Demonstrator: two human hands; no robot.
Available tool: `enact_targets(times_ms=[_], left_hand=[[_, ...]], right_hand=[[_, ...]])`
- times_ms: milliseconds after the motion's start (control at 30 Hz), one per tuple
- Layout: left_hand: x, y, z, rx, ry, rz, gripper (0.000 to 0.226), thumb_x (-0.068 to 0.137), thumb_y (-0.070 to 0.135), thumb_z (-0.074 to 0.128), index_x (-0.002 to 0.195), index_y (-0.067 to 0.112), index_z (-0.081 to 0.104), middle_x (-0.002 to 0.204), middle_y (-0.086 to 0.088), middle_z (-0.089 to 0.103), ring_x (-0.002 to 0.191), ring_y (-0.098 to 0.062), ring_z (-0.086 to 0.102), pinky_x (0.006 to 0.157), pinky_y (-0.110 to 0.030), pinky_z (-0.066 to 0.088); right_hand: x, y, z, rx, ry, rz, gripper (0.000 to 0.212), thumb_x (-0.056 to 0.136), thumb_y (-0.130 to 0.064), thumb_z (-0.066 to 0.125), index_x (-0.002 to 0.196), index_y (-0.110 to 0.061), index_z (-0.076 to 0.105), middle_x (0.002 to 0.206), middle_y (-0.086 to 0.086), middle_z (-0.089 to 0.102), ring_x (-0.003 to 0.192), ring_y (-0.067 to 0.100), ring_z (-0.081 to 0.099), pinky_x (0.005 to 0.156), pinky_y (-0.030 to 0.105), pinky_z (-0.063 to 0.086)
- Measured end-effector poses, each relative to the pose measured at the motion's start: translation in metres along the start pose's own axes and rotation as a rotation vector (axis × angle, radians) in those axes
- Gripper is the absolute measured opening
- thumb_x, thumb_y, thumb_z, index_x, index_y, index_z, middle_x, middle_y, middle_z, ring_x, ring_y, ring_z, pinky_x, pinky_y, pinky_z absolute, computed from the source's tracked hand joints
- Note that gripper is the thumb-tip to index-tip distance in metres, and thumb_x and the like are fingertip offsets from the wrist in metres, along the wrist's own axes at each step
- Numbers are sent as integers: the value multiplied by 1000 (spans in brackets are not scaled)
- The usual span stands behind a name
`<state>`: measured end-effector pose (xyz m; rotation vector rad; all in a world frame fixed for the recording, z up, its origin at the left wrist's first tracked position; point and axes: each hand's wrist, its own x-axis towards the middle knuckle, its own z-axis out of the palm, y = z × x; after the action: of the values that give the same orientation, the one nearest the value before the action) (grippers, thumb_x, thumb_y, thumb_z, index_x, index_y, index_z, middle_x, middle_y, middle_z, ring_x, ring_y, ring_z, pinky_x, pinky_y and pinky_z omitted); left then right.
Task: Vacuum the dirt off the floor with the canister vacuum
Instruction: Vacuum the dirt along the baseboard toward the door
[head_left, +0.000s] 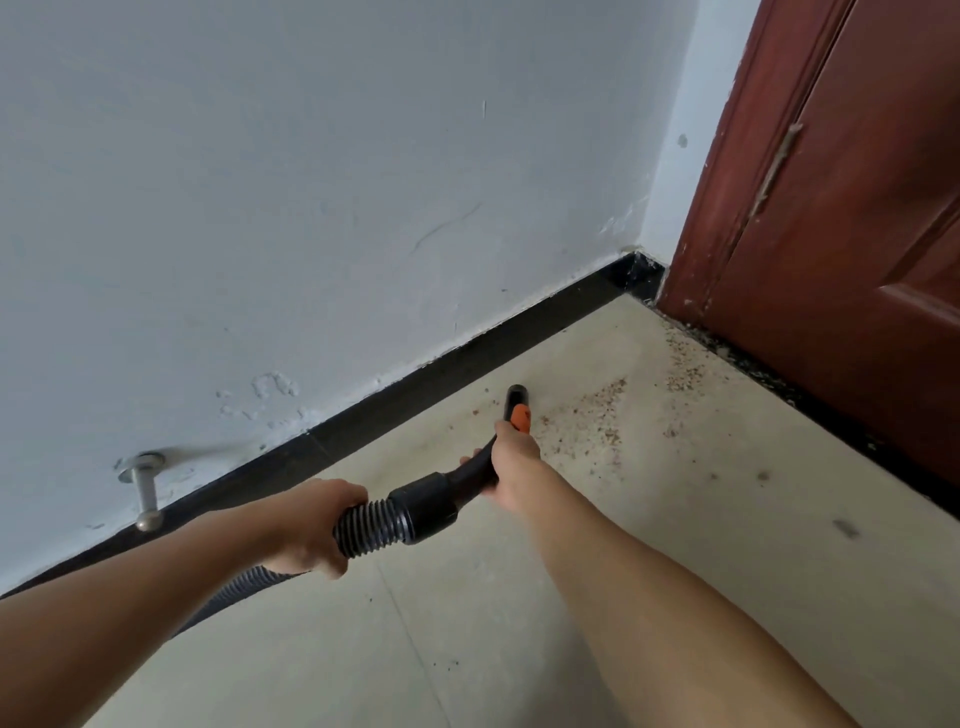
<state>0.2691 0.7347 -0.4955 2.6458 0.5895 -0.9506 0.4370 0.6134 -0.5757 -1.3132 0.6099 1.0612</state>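
Hose (363, 526) clasped by left grip (311, 525) | curved wand (470, 472) clasped by right grip (511, 457) | dirt (602, 415) scattered on floor (675, 545) beside nozzle (517, 397)

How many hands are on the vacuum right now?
2. The left hand grips the ribbed hose; the right hand grips the curved handle nearer the nozzle.

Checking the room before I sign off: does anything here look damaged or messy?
Yes. Reddish-brown dirt is scattered on the floor beside the door, whose frame edge looks chipped, and wall paint is flaking above the black baseboard.
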Motion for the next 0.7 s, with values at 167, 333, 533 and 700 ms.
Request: enact_targets(times_ms=[167, 333, 533, 700], left_hand=[[-31, -28, 11, 10, -65, -71, 28, 70, 16, 71, 87, 26, 51, 84, 9, 54, 74, -7, 51, 62, -18, 41], [-62, -58, 24, 37, -132, -173, 32, 69, 16, 71, 97, 22, 56, 90, 8, 58, 80, -8, 54, 69, -20, 45], [-94, -92, 46, 76, -244, -280, 36, 67, 18, 72, 99, 23, 57, 100, 5, 64, 83, -9, 56, 64, -18, 41], [-99, -98, 46, 84, -196, -289, 30, 67, 15, 70, 85, 28, 50, 85, 10, 56, 75, -6, 52, 60, -16, 39]], right_hand=[[-10, 36, 29, -19, -37, 47, 32, 101, -28, 57, 123, -9, 43, 94, 17, 59, 90, 34, 64, 73, 43, 57], [-16, 80, 63, -98, -60, 65, 46, 98, -35, 57, 135, -11, 45, 110, 18, 62, 100, 36, 65, 89, 48, 58], [-27, 125, 94, -73, -133, 147, 34, 98, -33, 57, 120, -10, 45, 97, 16, 61, 88, 34, 67, 82, 44, 60], [-26, 132, 103, -81, -134, 148, 41, 97, -36, 57, 127, -9, 47, 102, 17, 62, 97, 35, 66, 88, 48, 59]])
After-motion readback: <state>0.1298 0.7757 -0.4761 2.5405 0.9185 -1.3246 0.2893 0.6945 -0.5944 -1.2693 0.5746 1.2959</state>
